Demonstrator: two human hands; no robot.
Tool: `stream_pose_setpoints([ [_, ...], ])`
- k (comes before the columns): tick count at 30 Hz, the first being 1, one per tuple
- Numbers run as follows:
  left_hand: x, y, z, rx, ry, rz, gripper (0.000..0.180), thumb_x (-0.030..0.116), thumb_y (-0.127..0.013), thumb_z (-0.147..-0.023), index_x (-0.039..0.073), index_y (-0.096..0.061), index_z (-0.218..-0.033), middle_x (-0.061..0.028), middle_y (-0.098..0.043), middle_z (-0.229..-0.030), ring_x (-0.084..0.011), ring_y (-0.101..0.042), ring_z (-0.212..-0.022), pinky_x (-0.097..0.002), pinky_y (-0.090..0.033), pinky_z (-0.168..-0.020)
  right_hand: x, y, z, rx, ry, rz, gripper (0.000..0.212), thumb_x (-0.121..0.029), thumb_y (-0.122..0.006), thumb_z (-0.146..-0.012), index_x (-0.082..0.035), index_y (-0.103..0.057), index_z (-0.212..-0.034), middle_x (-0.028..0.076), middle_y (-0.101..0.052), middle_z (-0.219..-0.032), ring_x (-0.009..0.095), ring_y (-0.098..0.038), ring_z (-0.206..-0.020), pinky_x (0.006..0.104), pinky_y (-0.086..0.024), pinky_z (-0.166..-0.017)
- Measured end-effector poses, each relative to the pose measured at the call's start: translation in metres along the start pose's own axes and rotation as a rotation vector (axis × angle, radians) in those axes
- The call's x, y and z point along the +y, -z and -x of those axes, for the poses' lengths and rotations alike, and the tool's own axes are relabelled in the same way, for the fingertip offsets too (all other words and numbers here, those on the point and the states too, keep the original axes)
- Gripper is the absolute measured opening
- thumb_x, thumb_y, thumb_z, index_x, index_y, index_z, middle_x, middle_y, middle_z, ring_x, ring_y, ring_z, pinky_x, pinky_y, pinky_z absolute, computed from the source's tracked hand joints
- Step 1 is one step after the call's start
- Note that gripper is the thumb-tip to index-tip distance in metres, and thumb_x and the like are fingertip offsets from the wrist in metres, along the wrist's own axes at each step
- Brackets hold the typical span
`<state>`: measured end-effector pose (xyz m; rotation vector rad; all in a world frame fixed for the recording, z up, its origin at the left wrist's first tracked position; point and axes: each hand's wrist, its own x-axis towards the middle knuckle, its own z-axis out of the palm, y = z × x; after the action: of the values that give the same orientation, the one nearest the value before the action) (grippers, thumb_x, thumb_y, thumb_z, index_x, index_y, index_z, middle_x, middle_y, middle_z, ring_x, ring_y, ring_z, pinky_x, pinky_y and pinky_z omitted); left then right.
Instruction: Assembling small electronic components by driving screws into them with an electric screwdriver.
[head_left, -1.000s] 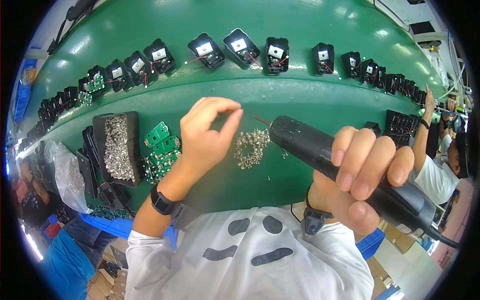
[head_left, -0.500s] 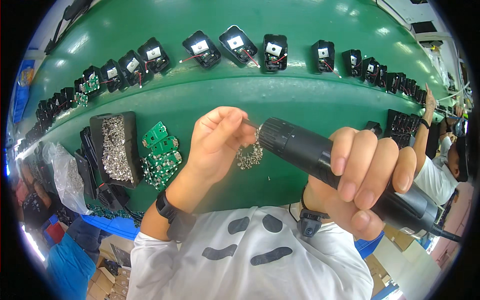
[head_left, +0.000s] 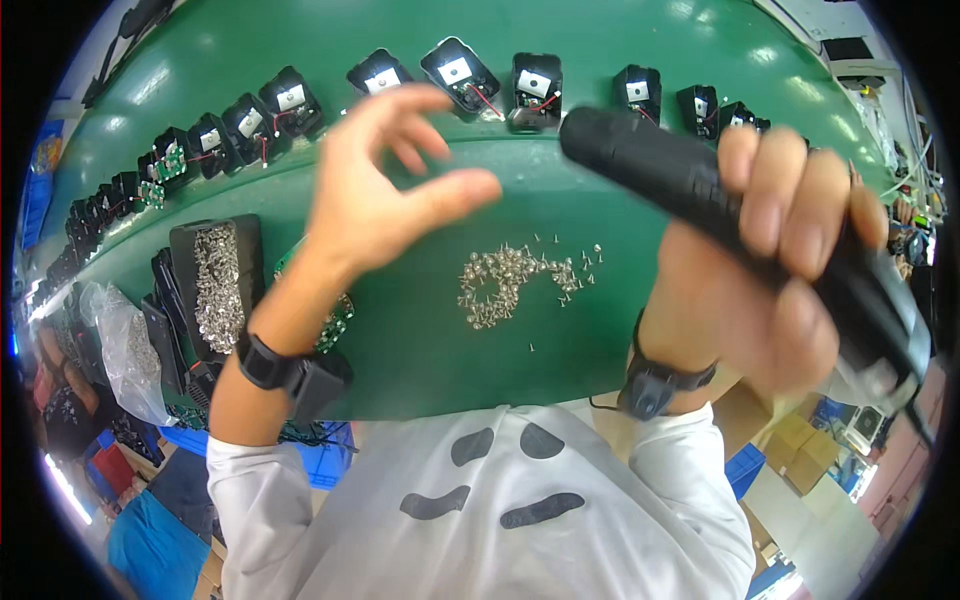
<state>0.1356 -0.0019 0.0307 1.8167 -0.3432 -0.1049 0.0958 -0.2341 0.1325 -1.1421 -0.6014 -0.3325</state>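
My right hand [head_left: 770, 270] grips a black electric screwdriver [head_left: 655, 165], raised over the table and pointing up and to the left. Motion blurs that hand a little, and the driver's tip cannot be made out. My left hand [head_left: 375, 195] reaches forward with fingers and thumb apart and nothing visible between them. It is just short of the row of open black housings, nearest one [head_left: 380, 72] with a white block inside. Small silver screws [head_left: 495, 275] lie in a loose heap on the green table between my hands.
A black tray [head_left: 250, 250] of screws stands at the left, beside a clear plastic bag [head_left: 125, 350]. Green circuit boards [head_left: 335, 325] are partly hidden behind my left forearm. More black housings [head_left: 537, 95] line the table's far side in a curve. The driver's cord trails off right.
My left hand has left the screwdriver's bit, opened and moved forward and left toward the housings. My right hand has lifted the screwdriver up and right, uncovering the heap of screws.
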Motion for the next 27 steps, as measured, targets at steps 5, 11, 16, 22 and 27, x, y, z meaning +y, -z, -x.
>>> stream_pose_setpoints([
  [5, -0.012, 0.006, -0.045, 0.218, -0.349, -0.917, 0.087, 0.054, -0.081, -0.058, 0.006, -0.055, -0.124, -0.0108, -0.06, -0.118, -0.0288, -0.054, -0.112, -0.0496, -0.034, -0.099, 0.073, 0.01, -0.021, -0.016, 0.112, -0.078, 0.056, -0.008, -0.055, -0.068, -0.004, -0.055, -0.123, 0.01, -0.057, -0.092, 0.026, -0.053, -0.086, 0.0468, -0.038, -0.087],
  [11, -0.036, -0.017, -0.05, 0.042, -0.259, -0.911, 0.076, 0.04, -0.084, -0.06, 0.008, -0.055, -0.122, -0.0095, -0.066, -0.098, -0.0261, -0.063, -0.101, -0.0607, -0.027, -0.106, 0.119, 0.0, -0.02, 0.056, 0.003, -0.097, 0.052, 0.012, -0.056, -0.067, 0.002, -0.048, -0.118, 0.013, -0.061, -0.085, 0.022, -0.06, -0.078, 0.0388, -0.052, -0.079],
  [16, -0.049, -0.017, -0.049, 0.117, -0.322, -0.839, 0.071, 0.035, -0.082, -0.061, 0.009, -0.057, -0.121, -0.0092, -0.066, -0.096, -0.0246, -0.062, -0.104, -0.0617, -0.025, -0.108, 0.13, -0.002, -0.022, 0.028, 0.031, -0.076, 0.053, 0.013, -0.054, -0.067, 0.003, -0.048, -0.118, 0.012, -0.061, -0.083, 0.021, -0.06, -0.078, 0.0366, -0.052, -0.077],
  [22, -0.051, -0.016, -0.048, 0.093, -0.304, -0.835, 0.072, 0.034, -0.083, -0.06, 0.009, -0.057, -0.121, -0.0088, -0.066, -0.096, -0.025, -0.061, -0.104, -0.0619, -0.025, -0.108, 0.138, 0.009, -0.022, -0.015, 0.049, -0.007, 0.052, -0.003, -0.054, -0.067, 0.002, -0.051, -0.119, 0.014, -0.058, -0.085, 0.027, -0.057, -0.079, 0.0444, -0.047, -0.081],
  [27, -0.052, -0.016, -0.048, 0.085, -0.291, -0.816, 0.071, 0.032, -0.082, -0.06, 0.009, -0.057, -0.121, -0.0086, -0.066, -0.094, -0.0252, -0.062, -0.103, -0.0612, -0.025, -0.108, 0.144, 0.013, -0.023, -0.002, 0.039, -0.039, 0.05, -0.003, -0.054, -0.067, 0.002, -0.053, -0.118, 0.014, -0.058, -0.084, 0.027, -0.057, -0.079, 0.0448, -0.047, -0.08],
])
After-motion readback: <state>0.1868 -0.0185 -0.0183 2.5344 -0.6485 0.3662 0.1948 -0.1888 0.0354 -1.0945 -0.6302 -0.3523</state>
